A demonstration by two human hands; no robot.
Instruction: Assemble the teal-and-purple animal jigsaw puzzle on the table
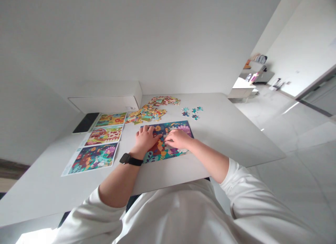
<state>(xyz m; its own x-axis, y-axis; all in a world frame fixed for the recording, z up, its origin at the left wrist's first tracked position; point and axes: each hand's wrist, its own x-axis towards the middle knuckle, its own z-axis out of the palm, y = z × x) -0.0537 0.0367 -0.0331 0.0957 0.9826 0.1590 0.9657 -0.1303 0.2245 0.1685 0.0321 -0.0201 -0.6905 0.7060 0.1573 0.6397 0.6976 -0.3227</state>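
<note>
A colourful jigsaw puzzle (154, 156), mostly filled in, lies flat on the table in front of me. Pale gaps show around its middle and upper right. Resting on its left side is my left hand (147, 136), fingers spread and thumb pointing toward the centre. My right hand (177, 139) reaches over the middle from the right, its fingertips drawn together against the puzzle beside a gap. Whatever sits between those fingertips is too small and covered to make out. Several loose blue-green puzzle pieces (186, 114) lie beyond the puzzle's upper right corner.
Piles of yellow puzzle pieces (147, 114) and red-toned puzzle pieces (165, 100) lie behind the puzzle. At left are a printed picture sheet (96, 158), two more pictures above it, and a black phone (86, 123). A white box (105, 103) stands against the wall.
</note>
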